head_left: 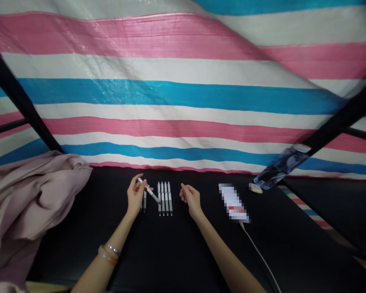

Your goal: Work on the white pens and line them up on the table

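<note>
1. Left hand (136, 195): grips a tilted pen (151, 193) above the black table (158, 260), just left of the row (165, 198) of four pens.
2. Right hand (191, 198): fingers curled, holding nothing visible; right of the row.
3. Farther right: phone (234, 203) with cable (260, 252).

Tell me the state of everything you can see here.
Left hand: closed on the held pen.
Held pen: tilted.
Pen beside left hand: lying, partly hidden.
Four pens: lying side by side.
Right hand: curled, nothing visible in it.
Phone: flat, cable attached, screen blurred.
Bottle: contents unclear.
Cloth: crumpled.
Striped sheet: hanging, creased.
</note>
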Available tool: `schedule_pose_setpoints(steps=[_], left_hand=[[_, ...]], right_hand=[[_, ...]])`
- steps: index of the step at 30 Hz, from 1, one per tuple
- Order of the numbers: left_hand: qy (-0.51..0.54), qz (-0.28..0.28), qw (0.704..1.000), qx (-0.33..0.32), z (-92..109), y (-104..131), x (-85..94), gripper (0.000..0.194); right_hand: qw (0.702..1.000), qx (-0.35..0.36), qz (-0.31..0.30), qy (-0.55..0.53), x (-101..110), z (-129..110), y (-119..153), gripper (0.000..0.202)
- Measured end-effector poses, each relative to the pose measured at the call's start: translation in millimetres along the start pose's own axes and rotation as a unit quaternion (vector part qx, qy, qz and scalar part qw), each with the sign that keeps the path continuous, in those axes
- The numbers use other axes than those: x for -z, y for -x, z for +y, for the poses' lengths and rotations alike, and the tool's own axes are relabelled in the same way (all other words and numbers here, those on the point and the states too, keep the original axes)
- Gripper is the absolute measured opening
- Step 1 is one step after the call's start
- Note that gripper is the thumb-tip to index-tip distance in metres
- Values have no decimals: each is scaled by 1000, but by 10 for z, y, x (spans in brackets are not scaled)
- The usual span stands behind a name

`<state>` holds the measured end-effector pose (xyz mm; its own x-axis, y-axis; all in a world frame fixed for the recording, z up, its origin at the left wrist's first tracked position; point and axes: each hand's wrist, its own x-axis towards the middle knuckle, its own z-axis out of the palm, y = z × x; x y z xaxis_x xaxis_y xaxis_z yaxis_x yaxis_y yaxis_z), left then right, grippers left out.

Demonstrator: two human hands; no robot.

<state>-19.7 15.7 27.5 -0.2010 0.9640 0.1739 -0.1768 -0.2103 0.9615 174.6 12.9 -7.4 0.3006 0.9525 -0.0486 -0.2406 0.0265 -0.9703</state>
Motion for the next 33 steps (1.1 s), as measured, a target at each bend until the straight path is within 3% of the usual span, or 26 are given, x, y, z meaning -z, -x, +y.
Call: schedule_pose_setpoints(steps=[4,10,17,33], left_hand=[[-14,24,1000,-9,-10,-3,15,38],[25,26,999,-5,-40,-26,19,60],[8,51,999,-4,-31,-18,9,49],[23,29,999,7,-9,-11,7,49]], right_hand=[[1000,8,-5,-2,10,14,-8,40],[1000,5,-10,9,18,23,-14,40],[1000,10,-5,19,19,25,-14,41],[1000,8,-3,16,13,18,-17,40]])
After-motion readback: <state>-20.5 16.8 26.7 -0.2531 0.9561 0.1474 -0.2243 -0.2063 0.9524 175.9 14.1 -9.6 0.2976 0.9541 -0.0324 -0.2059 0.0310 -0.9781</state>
